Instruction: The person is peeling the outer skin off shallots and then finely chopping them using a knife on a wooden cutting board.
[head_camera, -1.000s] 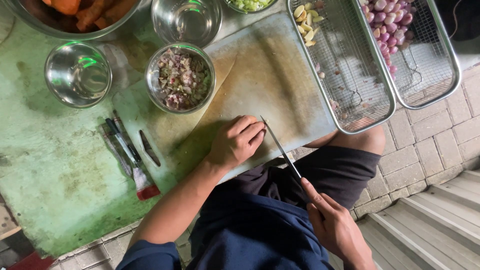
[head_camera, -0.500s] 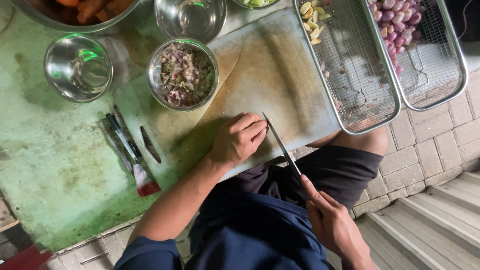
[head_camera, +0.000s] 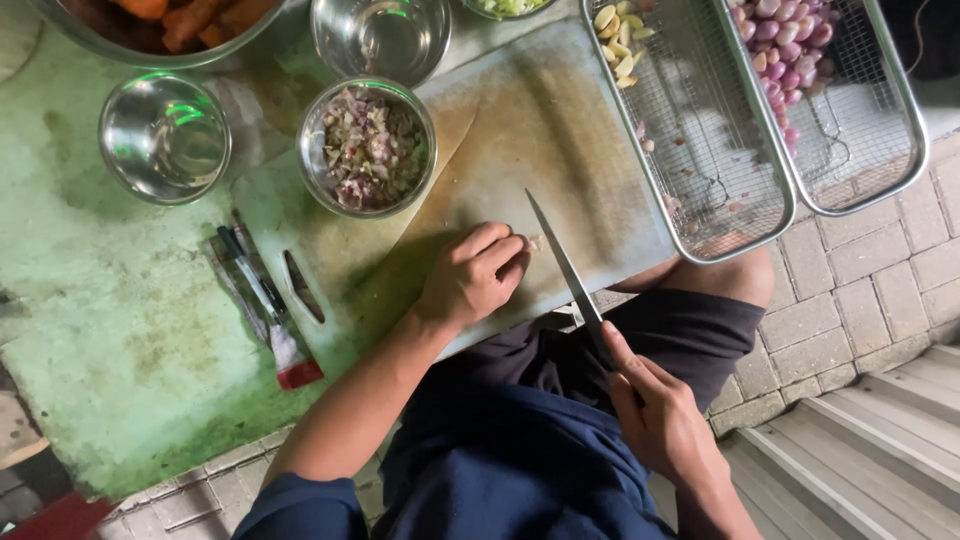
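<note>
Green, stained and worn, the desk (head_camera: 120, 340) carried a pale cutting board (head_camera: 560, 150), which serves as the landmark for everything else. Just off the board's left edge lay a flat sachet (head_camera: 262, 310) with a red end, a clear strip-shaped package pointing away from the board, and beside it a small dark blade (head_camera: 303, 287); no print on the sachet could be made out. On the board's upper left corner stood a steel bowl of chopped shallot (head_camera: 367, 148), pink and white bits filling it. Farther left of the board sat an empty steel bowl (head_camera: 165, 137), and above the board another empty bowl (head_camera: 380, 35), a big bowl of orange pieces (head_camera: 170, 25) and, partly cut off, a bowl of green bits (head_camera: 505, 8). To the right of the board 2 wire baskets rested side by side: the near basket (head_camera: 690, 150) overlapped the board's right edge and held pale peeled cloves in its top corner, while the far basket (head_camera: 860, 120) held purple shallots.

At the board's lower edge the left hand (head_camera: 475, 275) was curled, fingertips pressing down a small pale piece (head_camera: 533, 242), mostly hidden. The right hand (head_camera: 655, 410), below the board over the lap, was closed around the handle of a knife (head_camera: 565, 270), whose blade slanted up across the board and stood just beside the left hand's knuckles and the piece.
</note>
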